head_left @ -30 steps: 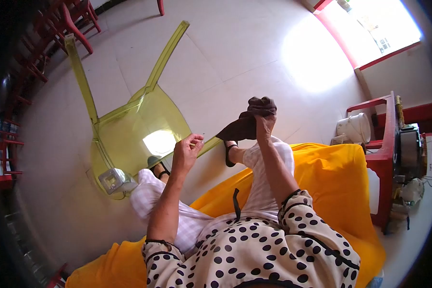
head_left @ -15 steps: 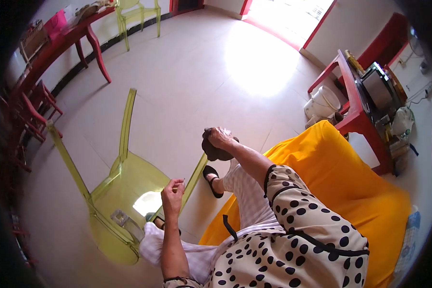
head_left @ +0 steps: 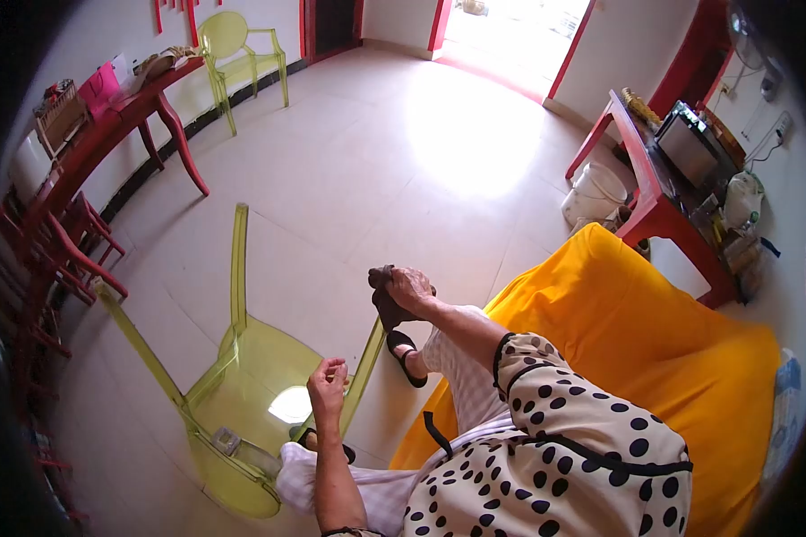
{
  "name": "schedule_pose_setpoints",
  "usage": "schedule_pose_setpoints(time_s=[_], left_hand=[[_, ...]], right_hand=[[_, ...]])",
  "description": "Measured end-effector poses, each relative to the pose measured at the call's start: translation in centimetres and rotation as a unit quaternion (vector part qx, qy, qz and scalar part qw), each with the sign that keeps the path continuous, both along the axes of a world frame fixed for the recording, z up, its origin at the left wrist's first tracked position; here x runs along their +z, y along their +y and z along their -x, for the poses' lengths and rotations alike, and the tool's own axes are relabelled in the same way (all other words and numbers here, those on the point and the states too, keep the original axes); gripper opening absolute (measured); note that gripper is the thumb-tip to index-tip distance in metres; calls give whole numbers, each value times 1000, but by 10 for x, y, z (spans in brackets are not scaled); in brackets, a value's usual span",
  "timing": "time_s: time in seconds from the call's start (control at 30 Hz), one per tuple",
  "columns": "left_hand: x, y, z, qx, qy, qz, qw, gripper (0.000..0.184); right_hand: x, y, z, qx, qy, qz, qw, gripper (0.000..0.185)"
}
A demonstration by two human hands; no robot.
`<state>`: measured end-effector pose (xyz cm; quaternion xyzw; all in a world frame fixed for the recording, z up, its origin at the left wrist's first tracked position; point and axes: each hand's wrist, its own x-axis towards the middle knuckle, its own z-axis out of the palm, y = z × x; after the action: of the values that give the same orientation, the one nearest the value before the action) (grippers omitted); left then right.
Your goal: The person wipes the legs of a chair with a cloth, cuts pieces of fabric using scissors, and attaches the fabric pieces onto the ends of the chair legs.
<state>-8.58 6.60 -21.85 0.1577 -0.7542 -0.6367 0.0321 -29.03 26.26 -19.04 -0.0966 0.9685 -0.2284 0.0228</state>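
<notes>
My right hand (head_left: 409, 291) is closed around a bunched dark brown cloth (head_left: 396, 311), held out in front of my knee. Part of the cloth hangs below the fingers. My left hand (head_left: 329, 383) is raised over the transparent yellow-green chair (head_left: 273, 345), its fingertips pinched together. Whatever is in that pinch is too small to make out. The chair appears tipped over, with its legs sticking out away from me. A small clear object (head_left: 227, 438) shows at its near end.
Yellow cloth (head_left: 636, 331) covers what is beside me on the right. Behind it stand a red table (head_left: 640, 166) with appliances and a white bucket (head_left: 595, 192). Another red table (head_left: 107, 121) and a second green chair (head_left: 233, 54) are at the far left. A bright doorway (head_left: 510, 40) opens ahead.
The view has tilted up slightly. The dark cloth has changed shape in my right hand, now bunched higher and hanging narrower. My left hand remains pinched near the chair.
</notes>
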Motion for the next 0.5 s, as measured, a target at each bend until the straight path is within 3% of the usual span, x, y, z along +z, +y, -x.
schedule_pose_setpoints(time_s=[0.17,0.37,0.5], left_hand=[[-5,-2,-2,2,7,-9,1000,21],[0,-4,-4,21,-3,-6,1000,20],[6,-4,-5,33,22,-8,999,22]], right_hand=[[-7,3,-13,17,45,60,997,23],[13,20,-30,54,-19,103,993,21],[38,30,-58,84,95,184,975,19]])
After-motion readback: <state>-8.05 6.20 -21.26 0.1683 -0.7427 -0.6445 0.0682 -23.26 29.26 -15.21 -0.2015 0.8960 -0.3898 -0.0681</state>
